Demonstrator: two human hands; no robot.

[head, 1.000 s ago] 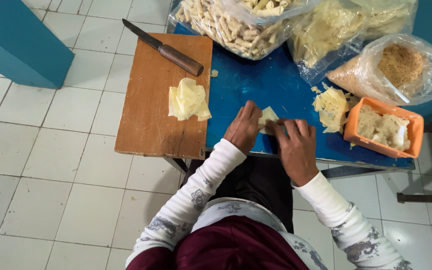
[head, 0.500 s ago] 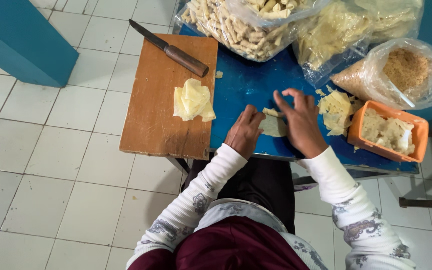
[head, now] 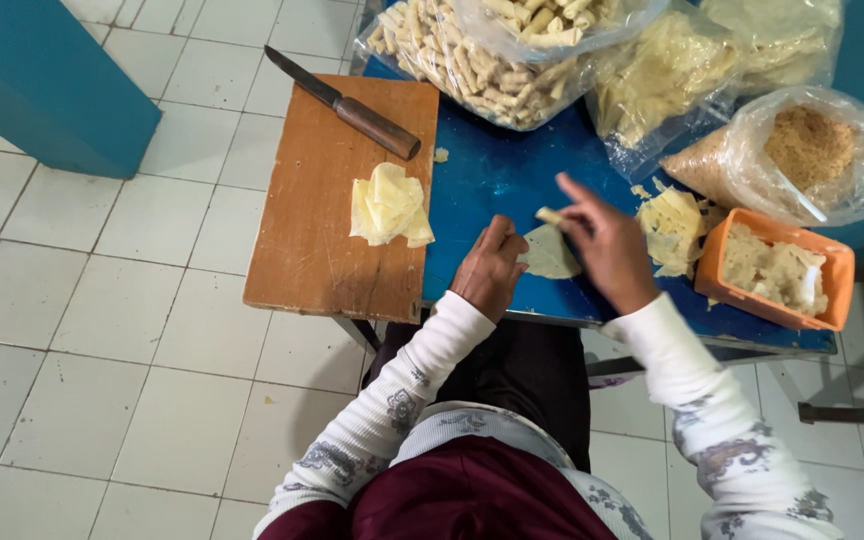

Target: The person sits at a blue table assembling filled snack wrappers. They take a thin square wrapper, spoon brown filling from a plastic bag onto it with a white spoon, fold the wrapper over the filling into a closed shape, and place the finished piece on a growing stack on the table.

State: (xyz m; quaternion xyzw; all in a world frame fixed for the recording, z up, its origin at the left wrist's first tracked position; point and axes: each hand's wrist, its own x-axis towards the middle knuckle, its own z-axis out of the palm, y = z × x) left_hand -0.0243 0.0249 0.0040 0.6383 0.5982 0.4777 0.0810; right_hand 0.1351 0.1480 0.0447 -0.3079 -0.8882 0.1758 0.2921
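A pale, thin dough wrapper [head: 550, 254] is lying flat on the blue table [head: 492, 175], near its near edge, between the two hands. The left hand [head: 490, 275] is resting on the wrapper's left edge with fingers curled down, pinning it. The right hand [head: 607, 245] is hovering just right of the wrapper, its fingertips pinching a small pale roll [head: 549, 215]. To the right, a loose heap of wrappers [head: 674, 228] is lying beside an orange tub of filling [head: 774, 270]. On the left, a wooden cutting board [head: 332, 200] is carrying a stack of cut wrappers [head: 388, 205] and a knife [head: 342, 103]. Clear bags of finished rolls [head: 482, 60] and of breadcrumbs [head: 802, 150] are sitting at the far side.
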